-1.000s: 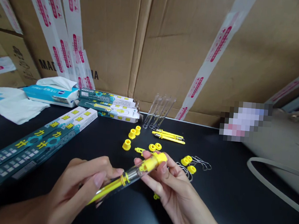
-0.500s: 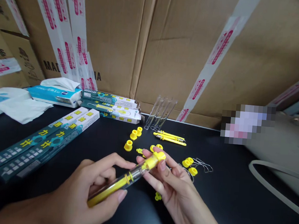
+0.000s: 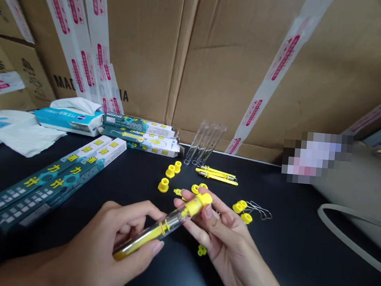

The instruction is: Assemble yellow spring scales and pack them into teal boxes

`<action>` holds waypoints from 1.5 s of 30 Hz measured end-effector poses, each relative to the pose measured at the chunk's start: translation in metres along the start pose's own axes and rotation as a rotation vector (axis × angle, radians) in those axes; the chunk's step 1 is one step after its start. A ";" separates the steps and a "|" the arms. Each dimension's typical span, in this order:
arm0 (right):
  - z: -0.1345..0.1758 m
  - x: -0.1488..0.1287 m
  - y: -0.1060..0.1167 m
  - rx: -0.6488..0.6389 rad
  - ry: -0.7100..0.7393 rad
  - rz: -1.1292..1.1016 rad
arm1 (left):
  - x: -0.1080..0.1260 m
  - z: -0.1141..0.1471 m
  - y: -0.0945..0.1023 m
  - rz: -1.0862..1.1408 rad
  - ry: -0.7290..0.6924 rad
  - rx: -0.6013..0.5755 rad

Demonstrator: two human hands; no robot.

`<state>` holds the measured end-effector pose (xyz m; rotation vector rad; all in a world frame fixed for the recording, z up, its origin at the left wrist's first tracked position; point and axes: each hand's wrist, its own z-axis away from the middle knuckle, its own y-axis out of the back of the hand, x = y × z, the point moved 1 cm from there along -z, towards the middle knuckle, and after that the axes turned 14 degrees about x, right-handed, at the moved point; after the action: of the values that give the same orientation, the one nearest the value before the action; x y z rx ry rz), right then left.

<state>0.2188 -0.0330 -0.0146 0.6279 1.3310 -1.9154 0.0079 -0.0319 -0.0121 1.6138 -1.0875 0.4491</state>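
My left hand is closed round the lower part of a clear tube spring scale, which has a yellow rod inside. The tube tilts up to the right. At its upper end sits a yellow cap, with the fingers of my right hand closed about it. Beyond my hands lie several loose yellow caps, yellow rods with metal springs and bent wire hooks. A small yellow-green piece rests beside my right palm, and other small parts are partly hidden behind my fingers.
Several clear tubes lean against a large cardboard box at the back. Long printed boxes lie at left, near a tissue pack. A grey bag with a strap stands at right on the black table.
My left index finger has drawn back slightly along the tube. Both hands keep hold of the spring scale in nearly the same place.
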 end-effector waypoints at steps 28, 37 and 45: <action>0.002 -0.001 -0.001 -0.038 0.036 0.033 | -0.002 -0.004 0.006 -0.142 -0.327 0.077; 0.003 -0.004 -0.002 -0.042 0.047 0.038 | -0.003 -0.007 0.004 -0.100 -0.299 0.067; 0.001 -0.011 -0.001 -0.045 0.137 0.177 | -0.002 -0.009 0.005 -0.044 -0.327 0.084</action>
<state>0.2244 -0.0307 -0.0059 0.8381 1.3509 -1.7219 0.0047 -0.0232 -0.0084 1.8248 -1.2862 0.2070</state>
